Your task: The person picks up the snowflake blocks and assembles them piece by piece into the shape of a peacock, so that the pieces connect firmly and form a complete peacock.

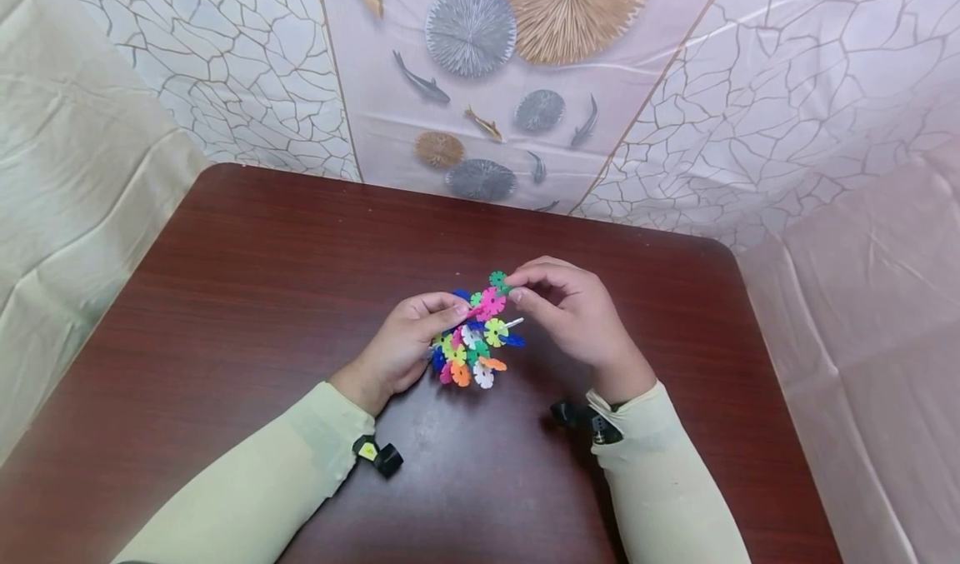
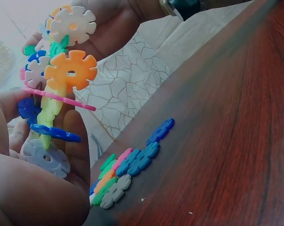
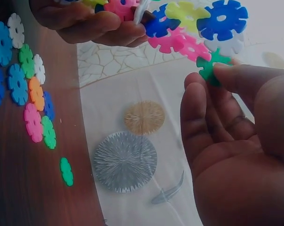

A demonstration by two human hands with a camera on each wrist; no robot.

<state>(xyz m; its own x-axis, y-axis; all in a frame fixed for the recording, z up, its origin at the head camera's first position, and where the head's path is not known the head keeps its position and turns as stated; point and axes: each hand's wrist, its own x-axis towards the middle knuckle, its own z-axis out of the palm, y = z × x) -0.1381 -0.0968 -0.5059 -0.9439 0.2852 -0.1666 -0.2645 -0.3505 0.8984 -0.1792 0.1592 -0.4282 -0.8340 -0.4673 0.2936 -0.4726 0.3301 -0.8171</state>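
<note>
A cluster of interlocking flower-shaped discs [image 1: 456, 352], in pink, yellow, blue, white, orange and green, is held up by my left hand [image 1: 397, 341]. Its thumb and finger pinch a pink disc near the top in the head view. My right hand [image 1: 573, 310] is at the cluster's upper right, pinching a green disc [image 3: 210, 69] between thumb and fingertips. That disc meets the cluster beside pink and white discs in the right wrist view; whether it is slotted in, I cannot tell. In the left wrist view, an orange disc [image 2: 70, 69] faces the camera, and fingers hide part of the cluster.
Several loose discs lie flat on the brown table [image 1: 300, 247]: a pink disc [image 3: 33, 122], an orange disc [image 3: 36, 93], a grey disc [image 2: 115, 191] and others. A patterned wall covering [image 1: 420, 122] stands behind the table, with plain cloth [image 1: 862, 314] at the right.
</note>
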